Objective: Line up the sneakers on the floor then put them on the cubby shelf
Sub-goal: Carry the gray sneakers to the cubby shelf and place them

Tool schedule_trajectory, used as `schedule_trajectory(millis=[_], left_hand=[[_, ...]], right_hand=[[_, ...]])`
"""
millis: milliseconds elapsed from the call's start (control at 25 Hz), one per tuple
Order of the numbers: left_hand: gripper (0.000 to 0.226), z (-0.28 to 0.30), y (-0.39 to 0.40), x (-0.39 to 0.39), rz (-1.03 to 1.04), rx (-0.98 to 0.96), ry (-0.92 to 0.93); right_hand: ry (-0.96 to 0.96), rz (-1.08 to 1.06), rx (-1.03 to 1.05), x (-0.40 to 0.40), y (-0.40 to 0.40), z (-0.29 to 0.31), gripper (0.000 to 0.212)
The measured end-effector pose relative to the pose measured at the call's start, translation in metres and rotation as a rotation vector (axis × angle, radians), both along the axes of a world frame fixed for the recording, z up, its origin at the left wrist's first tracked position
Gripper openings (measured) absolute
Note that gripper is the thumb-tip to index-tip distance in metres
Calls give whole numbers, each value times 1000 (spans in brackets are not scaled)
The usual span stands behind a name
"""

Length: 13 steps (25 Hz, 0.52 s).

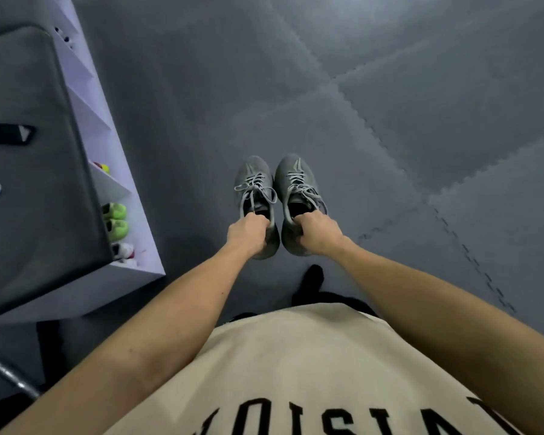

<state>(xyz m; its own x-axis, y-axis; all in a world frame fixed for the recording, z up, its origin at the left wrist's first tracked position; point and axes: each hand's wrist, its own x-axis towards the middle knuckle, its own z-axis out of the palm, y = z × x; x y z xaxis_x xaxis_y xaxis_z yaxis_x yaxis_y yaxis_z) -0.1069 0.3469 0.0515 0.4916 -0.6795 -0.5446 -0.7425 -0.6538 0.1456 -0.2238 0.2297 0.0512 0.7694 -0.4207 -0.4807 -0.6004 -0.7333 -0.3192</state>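
Note:
Two grey sneakers with grey laces point away from me, side by side and nearly touching, over the grey floor mats. My left hand (248,231) grips the heel collar of the left sneaker (254,183). My right hand (318,233) grips the heel collar of the right sneaker (296,180). Whether the soles touch the floor I cannot tell. The white cubby shelf (120,171) stands at the left, with its open compartments facing right.
Neon green sneakers (117,221) and a white pair with red (124,251) sit in the shelf's near cubbies. A grey cushion (29,183) tops the shelf, with a black phone (8,133) on it. My black-socked foot (310,282) stands just behind the sneakers.

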Motion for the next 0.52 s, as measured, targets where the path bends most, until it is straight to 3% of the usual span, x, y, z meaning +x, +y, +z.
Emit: schedule_trajectory(millis=[320,520], left_hand=[[14,17,-185,102,122,-14,-11],[11,-2,-287,207,167,-25,-24]], right_hand=[[-12,107,-5,119,-196,20,22],[-16,129,-12,232,-297,11,26]])
